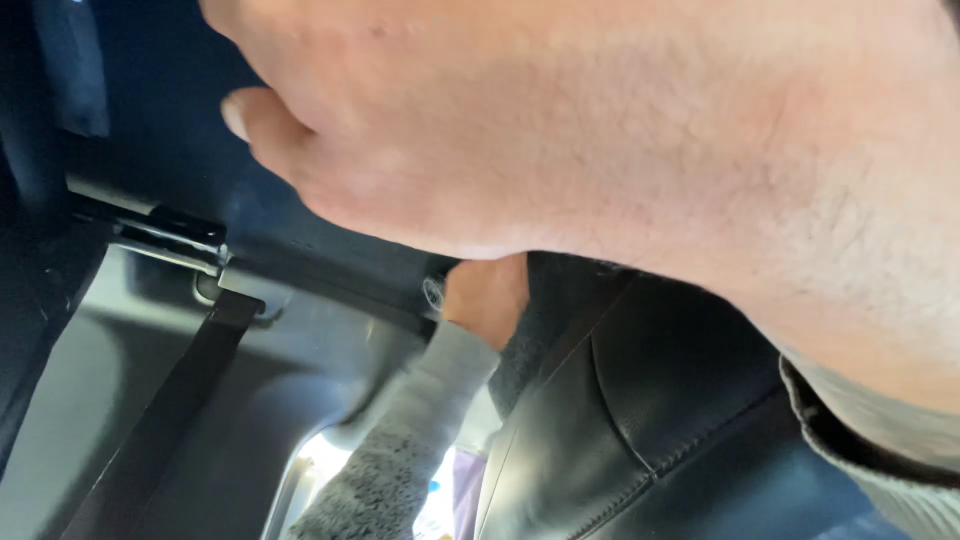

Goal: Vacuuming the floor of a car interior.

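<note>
Your right hand (620,140) is very close to the camera and fills the top of the view. Its grip is hidden, so you cannot tell if it holds anything. Your left hand (487,297), in a grey sleeve (400,440), reaches up under the dark trim (330,265); that grip is hidden too. A black seat belt (170,410) hangs to the left. A black leather seat (660,400) sits just beside your left arm and crowds it.

The right hand (620,130) is cut off above; the left hand's (487,295) fingers are hidden behind the black seat (650,400).
</note>
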